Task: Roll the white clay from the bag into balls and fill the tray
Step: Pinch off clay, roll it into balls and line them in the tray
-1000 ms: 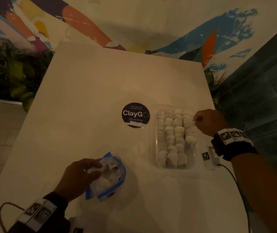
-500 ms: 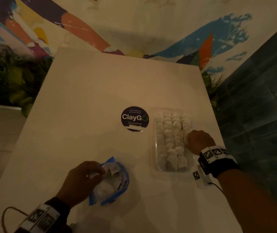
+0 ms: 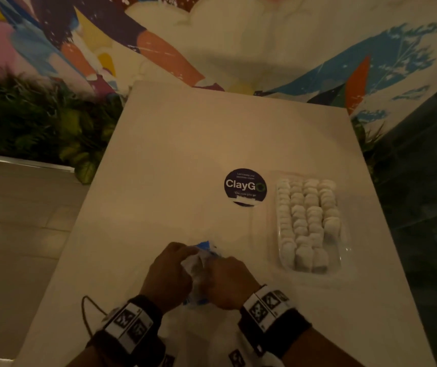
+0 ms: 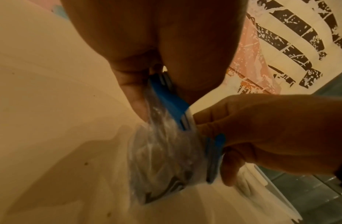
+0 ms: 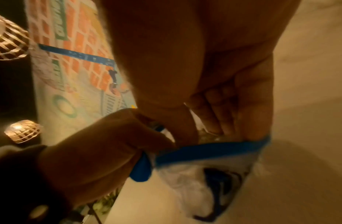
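Note:
A clear zip bag (image 3: 198, 263) with a blue rim lies on the white table (image 3: 172, 154) near its front edge, with white clay inside. My left hand (image 3: 169, 274) pinches the blue zip strip (image 4: 166, 97) on one side. My right hand (image 3: 228, 282) grips the opposite rim (image 5: 204, 150), with its fingers (image 5: 214, 121) curled into the bag's mouth. Between the two hands the bag (image 4: 162, 159) is held open. At the right of the table stands a clear plastic tray (image 3: 344, 250), packed with rows of white clay balls (image 3: 307, 215). Neither hand is near it.
A round dark ClayGo sticker (image 3: 245, 187) sits on the table left of the tray. Green plants (image 3: 40, 123) line the table's left side, a painted wall stands behind, and a dark tiled wall (image 3: 423, 181) is at the right. A thin cable (image 3: 87, 313) loops by my left wrist.
My right hand left the tray and came across to the bag, where it now grips the rim. My left hand kept hold of the bag throughout.

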Available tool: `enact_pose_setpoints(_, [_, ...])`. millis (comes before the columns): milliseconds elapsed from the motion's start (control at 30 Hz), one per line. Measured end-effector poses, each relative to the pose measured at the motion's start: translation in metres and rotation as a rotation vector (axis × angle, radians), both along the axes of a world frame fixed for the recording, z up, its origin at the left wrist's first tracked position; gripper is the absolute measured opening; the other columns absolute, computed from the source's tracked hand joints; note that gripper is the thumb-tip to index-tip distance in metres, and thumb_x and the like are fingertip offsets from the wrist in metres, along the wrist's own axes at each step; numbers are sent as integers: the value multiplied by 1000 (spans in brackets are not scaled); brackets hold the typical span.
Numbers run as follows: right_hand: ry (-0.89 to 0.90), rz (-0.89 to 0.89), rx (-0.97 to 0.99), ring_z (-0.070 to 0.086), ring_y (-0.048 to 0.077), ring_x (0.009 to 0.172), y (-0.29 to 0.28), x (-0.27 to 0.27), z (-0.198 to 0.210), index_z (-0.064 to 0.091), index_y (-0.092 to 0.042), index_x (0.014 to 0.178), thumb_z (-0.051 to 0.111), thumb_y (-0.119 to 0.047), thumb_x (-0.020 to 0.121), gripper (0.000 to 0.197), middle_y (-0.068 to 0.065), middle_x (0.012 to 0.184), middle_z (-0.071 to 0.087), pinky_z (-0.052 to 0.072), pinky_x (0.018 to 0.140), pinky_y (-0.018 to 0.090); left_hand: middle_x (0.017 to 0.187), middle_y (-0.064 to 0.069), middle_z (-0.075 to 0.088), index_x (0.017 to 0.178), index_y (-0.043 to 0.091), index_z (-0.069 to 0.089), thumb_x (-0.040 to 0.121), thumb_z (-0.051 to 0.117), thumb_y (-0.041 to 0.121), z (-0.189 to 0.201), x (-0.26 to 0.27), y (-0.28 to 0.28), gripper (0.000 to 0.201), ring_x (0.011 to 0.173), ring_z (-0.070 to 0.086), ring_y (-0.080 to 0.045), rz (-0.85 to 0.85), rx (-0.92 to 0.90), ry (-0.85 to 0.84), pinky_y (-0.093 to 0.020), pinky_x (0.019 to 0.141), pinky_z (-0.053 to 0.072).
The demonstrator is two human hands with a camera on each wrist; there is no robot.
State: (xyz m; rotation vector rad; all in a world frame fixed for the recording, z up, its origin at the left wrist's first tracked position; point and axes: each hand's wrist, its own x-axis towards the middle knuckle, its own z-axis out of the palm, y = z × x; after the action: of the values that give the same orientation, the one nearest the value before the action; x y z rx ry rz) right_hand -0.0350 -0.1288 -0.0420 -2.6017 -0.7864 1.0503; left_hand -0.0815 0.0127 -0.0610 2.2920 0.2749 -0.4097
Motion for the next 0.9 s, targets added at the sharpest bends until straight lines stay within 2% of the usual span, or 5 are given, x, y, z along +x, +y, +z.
enact_pose_setpoints(167, [-56, -69, -34, 62, 27, 101, -3, 0, -10, 59, -25, 117, 56, -47, 86, 38, 5, 111, 65, 49, 82, 33, 139, 3, 35, 123, 30, 55, 78, 48, 13, -2, -8, 3, 48, 101, 57, -26, -70, 59, 56, -34, 78, 49])
enact_pose_setpoints(333, [-128, -136, -46, 63, 24, 100, -6, 0, -18, 64, -26, 107, 56, -38, 86, 26, 1, 111, 66, 49, 81, 32, 143, 8, 35, 96, 27, 65, 82, 51, 8, -4, -11, 4, 28, 104, 56, -20, -137, 178, 44, -26, 73, 44])
enact_pose_setpoints(467, [-136, -203, -13, 60, 20, 105, -6, -5, -24, 61, -29, 114, 58, -46, 83, 35, -3, 117, 63, 49, 88, 31, 130, 6, 47, 109, 26, 63, 89, 45, 16, -6, -13, 2, 29, 107, 52, -18, -150, 291, 106, -27, 77, 45])
enact_pose_setpoints(700, [-123, -160, 79, 57, 23, 103, -14, -4, -19, 61, -21, 104, 53, -35, 89, 22, 1, 112, 60, 41, 80, 29, 127, 4, 50, 113, 28, 62, 91, 52, 31, -12, -12, 10, 25, 108, 53, -17, -152, 131, 50, -26, 86, 42])
enact_pose_setpoints(900, [-127, -209, 246, 62, 18, 96, -9, 2, 4, 62, -31, 107, 54, -29, 87, 22, -5, 105, 67, 50, 81, 29, 119, 11, 44, 126, 30, 50, 58, 44, 70, -12, -11, 9, 79, 107, 49, -12, -63, -106, -38, -21, 87, 36])
